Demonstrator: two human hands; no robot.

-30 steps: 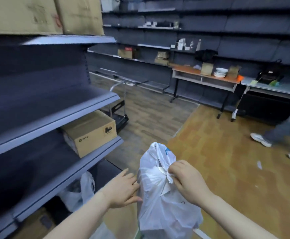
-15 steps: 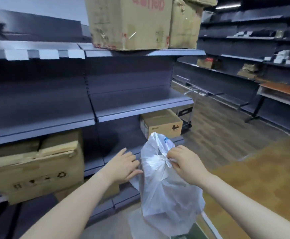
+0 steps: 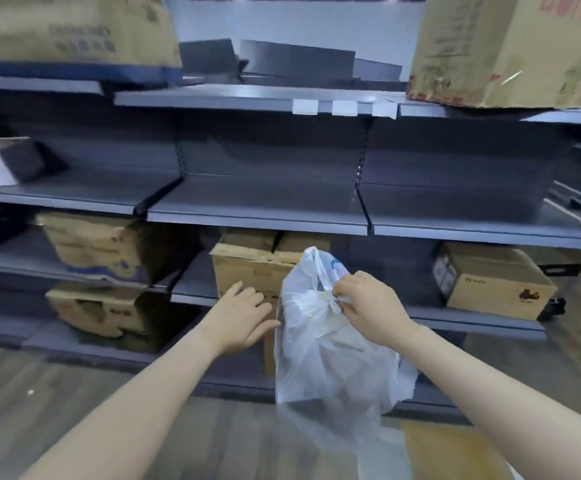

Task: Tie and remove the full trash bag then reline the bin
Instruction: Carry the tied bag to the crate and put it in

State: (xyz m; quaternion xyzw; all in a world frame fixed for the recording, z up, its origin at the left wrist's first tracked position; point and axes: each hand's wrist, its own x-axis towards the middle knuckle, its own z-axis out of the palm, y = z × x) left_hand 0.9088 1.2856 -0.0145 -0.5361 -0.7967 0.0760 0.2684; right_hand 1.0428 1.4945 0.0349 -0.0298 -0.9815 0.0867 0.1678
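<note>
A full white plastic trash bag (image 3: 330, 355) hangs in the air in front of me, its neck gathered into a knot with two loose ears sticking up. My right hand (image 3: 368, 306) pinches the bag at that knot and carries its weight. Just left of the bag, my left hand (image 3: 240, 317) is spread with straight fingers, its thumb tip close to the bag's side; I cannot tell whether it touches. The bin is out of view.
Grey metal shelving (image 3: 258, 216) fills the view straight ahead. Cardboard boxes sit on its lower shelves: one (image 3: 247, 268) right behind the bag, one (image 3: 496, 285) at the right, two at the left (image 3: 98, 251). More big boxes (image 3: 510, 50) stand on top. Wood-pattern floor (image 3: 22, 393) lies below.
The view has swung left from the open aisle to face the shelving. My right hand still holds the tied bag, and my left hand stays open beside it.
</note>
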